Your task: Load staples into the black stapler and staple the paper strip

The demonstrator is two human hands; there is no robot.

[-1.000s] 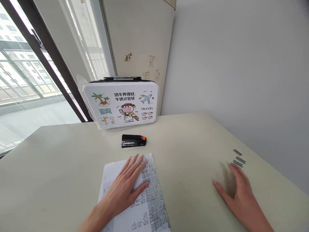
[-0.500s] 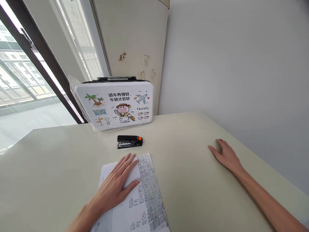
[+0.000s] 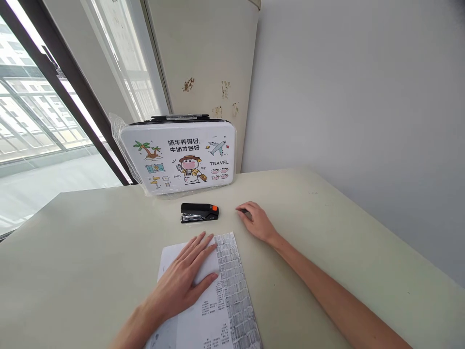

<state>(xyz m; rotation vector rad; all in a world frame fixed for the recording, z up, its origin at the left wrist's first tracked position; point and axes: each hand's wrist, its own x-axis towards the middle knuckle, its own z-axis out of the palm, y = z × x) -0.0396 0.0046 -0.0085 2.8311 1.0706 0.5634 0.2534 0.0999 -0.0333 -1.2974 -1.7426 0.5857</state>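
My left hand (image 3: 185, 278) lies flat, fingers spread, on a printed sheet of paper (image 3: 221, 305) in front of me. My right hand (image 3: 256, 220) rests on the table just right of a black stapler (image 3: 199, 213) with an orange end. Its fingers are curled around a thin grey staple strip (image 3: 246, 212), of which only a tip shows. The stapler lies closed, a little beyond the paper's top edge.
A white case (image 3: 178, 157) with cartoon travel pictures stands upright in plastic wrap behind the stapler, against a pillar. The pale table (image 3: 345, 242) runs along a grey wall on the right. A large window fills the left side.
My right hand reached the grey staple strips at the table's right side, closed over them, then moved left to beside the stapler. The strips no longer lie there. My left hand stayed on the paper.
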